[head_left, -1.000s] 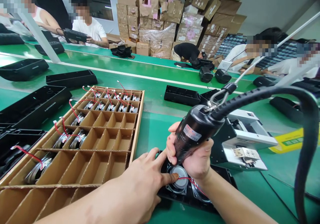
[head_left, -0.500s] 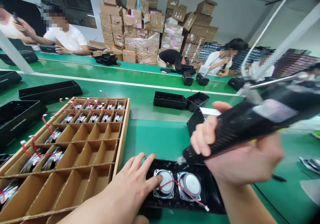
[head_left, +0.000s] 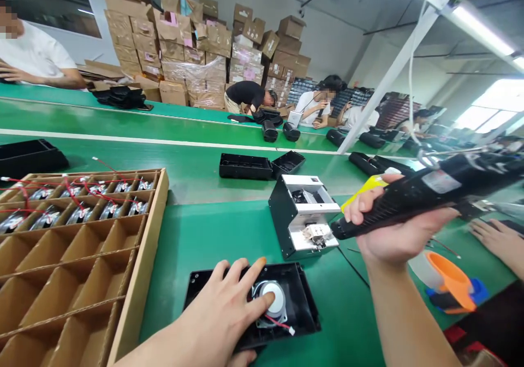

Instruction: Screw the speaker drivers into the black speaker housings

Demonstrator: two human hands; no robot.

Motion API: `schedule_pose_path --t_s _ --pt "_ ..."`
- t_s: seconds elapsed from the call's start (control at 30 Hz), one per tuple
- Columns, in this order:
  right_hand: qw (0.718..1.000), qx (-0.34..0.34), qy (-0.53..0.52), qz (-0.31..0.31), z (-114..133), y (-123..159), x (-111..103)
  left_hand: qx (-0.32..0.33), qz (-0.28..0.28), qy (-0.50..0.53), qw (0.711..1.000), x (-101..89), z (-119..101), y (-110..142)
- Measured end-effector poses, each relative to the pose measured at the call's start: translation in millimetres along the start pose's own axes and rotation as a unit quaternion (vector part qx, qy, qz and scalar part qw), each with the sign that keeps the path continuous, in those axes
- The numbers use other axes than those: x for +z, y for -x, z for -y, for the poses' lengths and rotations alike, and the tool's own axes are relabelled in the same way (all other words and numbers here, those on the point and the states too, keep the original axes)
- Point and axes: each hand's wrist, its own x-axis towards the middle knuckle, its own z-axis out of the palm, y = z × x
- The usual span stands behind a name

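My left hand (head_left: pixel 229 307) lies across a black plastic speaker housing (head_left: pixel 305 301), fingers over its far edge and thumb on a round speaker driver (head_left: pixel 273 300). The driver has a white-grey back and a red wire with a white connector. My hand covers the housing's left part. In my right hand (head_left: pixel 397 230) is a black electric screwdriver (head_left: pixel 409 197), fingers wrapped around its body. Its tip end is beside the front of a black-and-white screw feeder (head_left: pixel 303 214), above the table; whether they touch I cannot tell.
A cardboard divider tray (head_left: pixel 153 236) with several drivers stands at left. Black housings (head_left: pixel 245 166) lie beyond the feeder. A yellow object (head_left: pixel 364 188) is behind my right hand. At right are an orange-and-blue item (head_left: pixel 450 277) and another person's hand (head_left: pixel 495 241). Co-workers sit across the bench.
The screwdriver has moved up and away from the housing to beside the screw feeder. My left hand stays on the housing, now covering one of its two drivers. The view has swung right.
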Motion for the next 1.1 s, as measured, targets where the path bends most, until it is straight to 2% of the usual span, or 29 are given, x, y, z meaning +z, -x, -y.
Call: schedule_pose_path --t_s 0.07,0.2,0.27,0.43,0.57,0.7,0.87,0.97,1.1 --pt "1.000 0.010 -0.001 0.003 -5.2 2.5 -0.3 -0.014 -0.005 -0.001 1.000 -1.1 -1.4 3.6" --pt "1.000 0.020 0.002 0.005 -10.4 8.8 -3.8 -0.088 0.045 -0.013 0.995 -12.3 -8.6 3.7" --pt "1.000 0.019 0.007 0.003 -10.9 11.1 -6.9 -0.101 0.061 -0.005 0.993 -16.1 -10.6 1.7" --pt "1.000 0.015 0.018 0.005 -4.9 16.9 -10.7 -0.015 0.005 0.032 0.999 -7.9 -9.9 -3.4" --pt "0.999 0.035 0.002 0.006 11.1 19.6 -10.1 0.025 -0.009 0.082 0.996 -1.2 -11.2 -6.0" --pt "0.999 0.028 -0.021 0.015 37.1 17.3 -10.4 0.028 -0.027 0.119 0.992 -8.8 -10.9 -2.6" --pt "0.988 0.100 -0.094 0.075 61.6 28.4 2.8 0.013 -0.058 0.145 0.988 -20.1 -2.5 3.1" --pt "0.978 0.133 -0.127 0.095 57.4 46.5 17.4 0.018 -0.076 0.150 0.986 -22.0 2.2 2.3" --pt "0.964 0.170 -0.156 0.134 36.1 69.2 28.1 0.034 -0.091 0.124 0.987 -22.0 3.1 0.4"
